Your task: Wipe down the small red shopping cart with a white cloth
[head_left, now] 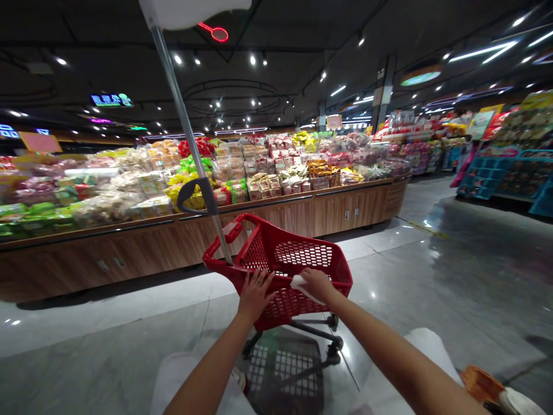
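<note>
A red plastic shopping cart (280,271) with a mesh basket stands right in front of me on a black wheeled frame. My left hand (256,294) lies spread on the basket's near edge, gripping the red plastic. My right hand (318,285) presses a white cloth or wipe (306,290) against the basket's near rim. A metal pole (185,124) with a black clip rises from the cart's left corner to a white panel (194,11) at the top of the view. The cart's lower wire rack (280,369) shows below the basket.
A long wood-sided display counter (194,242) piled with bagged snacks runs across the view ahead. Colourful merchandise shelves (510,155) stand at the right. The floor is polished stone. An orange item (481,385) sits at the lower right corner.
</note>
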Motion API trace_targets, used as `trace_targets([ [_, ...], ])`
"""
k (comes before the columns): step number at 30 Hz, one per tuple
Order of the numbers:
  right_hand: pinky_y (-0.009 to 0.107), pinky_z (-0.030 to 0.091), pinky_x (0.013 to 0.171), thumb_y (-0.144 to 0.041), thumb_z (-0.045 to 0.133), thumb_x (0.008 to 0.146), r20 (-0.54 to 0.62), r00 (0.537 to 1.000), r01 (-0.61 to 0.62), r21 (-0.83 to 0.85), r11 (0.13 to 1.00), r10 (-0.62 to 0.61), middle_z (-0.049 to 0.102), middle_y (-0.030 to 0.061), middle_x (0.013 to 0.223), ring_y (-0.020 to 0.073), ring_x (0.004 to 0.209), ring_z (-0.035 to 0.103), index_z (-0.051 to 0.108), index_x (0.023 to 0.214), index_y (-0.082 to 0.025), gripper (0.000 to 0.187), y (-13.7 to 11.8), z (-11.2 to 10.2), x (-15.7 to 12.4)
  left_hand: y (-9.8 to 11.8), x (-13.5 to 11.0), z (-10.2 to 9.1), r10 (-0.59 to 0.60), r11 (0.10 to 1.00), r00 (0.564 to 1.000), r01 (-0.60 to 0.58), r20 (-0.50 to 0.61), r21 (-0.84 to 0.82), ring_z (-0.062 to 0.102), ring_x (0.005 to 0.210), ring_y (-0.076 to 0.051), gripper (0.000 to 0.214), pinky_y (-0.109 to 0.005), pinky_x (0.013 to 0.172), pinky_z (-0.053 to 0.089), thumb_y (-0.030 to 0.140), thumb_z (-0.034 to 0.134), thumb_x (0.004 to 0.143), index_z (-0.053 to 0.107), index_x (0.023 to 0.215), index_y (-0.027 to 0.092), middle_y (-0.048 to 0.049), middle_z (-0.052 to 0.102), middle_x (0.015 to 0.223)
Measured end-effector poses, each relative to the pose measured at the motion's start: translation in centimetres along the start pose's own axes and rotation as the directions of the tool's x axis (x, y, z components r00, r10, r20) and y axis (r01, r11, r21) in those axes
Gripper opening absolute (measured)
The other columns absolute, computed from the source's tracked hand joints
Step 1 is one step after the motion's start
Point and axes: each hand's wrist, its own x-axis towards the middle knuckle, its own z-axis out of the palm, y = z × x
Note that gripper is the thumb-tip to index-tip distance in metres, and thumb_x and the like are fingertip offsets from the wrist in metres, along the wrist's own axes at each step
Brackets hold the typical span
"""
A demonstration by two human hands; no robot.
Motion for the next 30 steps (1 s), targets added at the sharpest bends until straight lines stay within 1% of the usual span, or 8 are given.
trace_targets([
  [4, 0.043, 0.034, 0.101, -0.037, 0.058, 0.087, -0.065, 0.998, -0.028, -0.054, 0.998, 0.024, 0.056, 0.0108, 0.127, 0.0266, 0.116, 0.051, 0.061, 0.109, -0.02, 0.029, 6.3, -0.6, -4.6, 0.7, -0.2, 0.5, -0.008, 1.0, 0.999, 0.007, -0.052, -0.028, 0.037, 0.133, -0.033, 0.057, -0.056, 0.113, 0.02, 0.046, 0.056, 0.086, 0.044, 0.139, 0.028, -0.0094, 0.05, 0.139],
  [7, 0.036, 0.039, 0.096, -0.032, 0.056, 0.088, -0.069, 0.995, -0.074, -0.048, 0.996, 0.07, 0.053, 0.0123, 0.128, 0.0237, 0.113, 0.053, 0.058, 0.117, -0.018, 0.032, 6.8, -0.4, -5.3, 1.7, 0.1, 1.1, -0.023, 0.998, 0.996, 0.019, -0.086, -0.054, 0.036, 0.134, -0.033, 0.056, -0.056, 0.114, 0.019, 0.045, 0.057, 0.086, 0.045, 0.138, 0.027, -0.0095, 0.049, 0.14],
  [9, 0.032, 0.042, 0.089, -0.032, 0.053, 0.09, -0.051, 0.996, -0.075, -0.037, 0.996, 0.074, 0.058, 0.0111, 0.118, 0.0213, 0.103, 0.057, 0.058, 0.115, -0.017, 0.03, 4.8, -0.1, -3.9, 2.2, 0.5, 1.3, -0.043, 0.998, 0.995, 0.038, -0.089, -0.057, 0.035, 0.134, -0.033, 0.056, -0.056, 0.114, 0.02, 0.044, 0.057, 0.086, 0.047, 0.138, 0.025, -0.0101, 0.049, 0.14],
  [14, 0.03, 0.043, 0.084, -0.032, 0.051, 0.092, -0.095, 0.995, 0.021, -0.001, 1.0, -0.021, 0.061, 0.0091, 0.113, 0.0204, 0.096, 0.058, 0.053, 0.123, -0.021, 0.033, -3.7, 0.9, 2.3, 2.3, 0.9, 1.3, -0.059, 0.998, 0.996, 0.058, -0.074, -0.013, 0.036, 0.134, -0.033, 0.055, -0.055, 0.113, 0.024, 0.045, 0.06, 0.084, 0.051, 0.134, 0.024, -0.0091, 0.049, 0.141],
  [17, 0.03, 0.042, 0.085, -0.03, 0.05, 0.092, -0.069, 0.997, 0.037, 0.016, 0.999, -0.036, 0.062, 0.0108, 0.111, 0.0208, 0.098, 0.058, 0.057, 0.118, -0.018, 0.029, -5.8, 1.1, 4.0, 1.6, 0.7, 0.9, -0.032, 0.999, 0.998, 0.033, -0.051, 0.019, 0.037, 0.134, -0.031, 0.055, -0.053, 0.113, 0.027, 0.046, 0.061, 0.083, 0.052, 0.132, 0.024, -0.0078, 0.049, 0.141],
  [21, 0.032, 0.04, 0.09, -0.037, 0.054, 0.09, -0.033, 0.999, 0.04, 0.017, 0.999, -0.04, 0.063, 0.0093, 0.11, 0.0219, 0.101, 0.058, 0.062, 0.109, -0.02, 0.027, -1.7, 0.3, 1.2, 0.9, 0.4, 0.2, -0.003, 0.999, 0.999, 0.004, -0.039, 0.034, 0.039, 0.133, -0.031, 0.058, -0.053, 0.112, 0.028, 0.046, 0.06, 0.084, 0.047, 0.137, 0.026, -0.008, 0.051, 0.139],
  [26, 0.049, 0.022, 0.107, -0.047, 0.057, 0.086, -0.099, 0.992, -0.086, -0.107, 0.991, 0.075, 0.045, 0.0132, 0.14, 0.031, 0.13, 0.036, 0.064, 0.11, -0.022, 0.035, 5.0, -1.1, -3.6, 1.4, 0.3, 0.8, 0.002, 1.0, 0.997, -0.001, -0.081, 0.016, 0.038, 0.133, -0.032, 0.058, -0.054, 0.112, 0.027, 0.044, 0.059, 0.085, 0.046, 0.138, 0.025, -0.009, 0.051, 0.139],
  [30, 0.037, 0.04, 0.091, -0.041, 0.054, 0.088, 0.015, 0.983, -0.181, -0.068, 0.981, 0.183, 0.054, 0.0141, 0.124, 0.0254, 0.108, 0.056, 0.059, 0.115, -0.018, 0.035, 4.4, -0.9, -3.3, 2.5, 0.6, 1.7, -0.014, 1.0, 0.993, 0.014, -0.121, -0.003, 0.037, 0.134, -0.033, 0.058, -0.054, 0.113, 0.026, 0.044, 0.059, 0.084, 0.047, 0.138, 0.024, -0.0102, 0.05, 0.139],
])
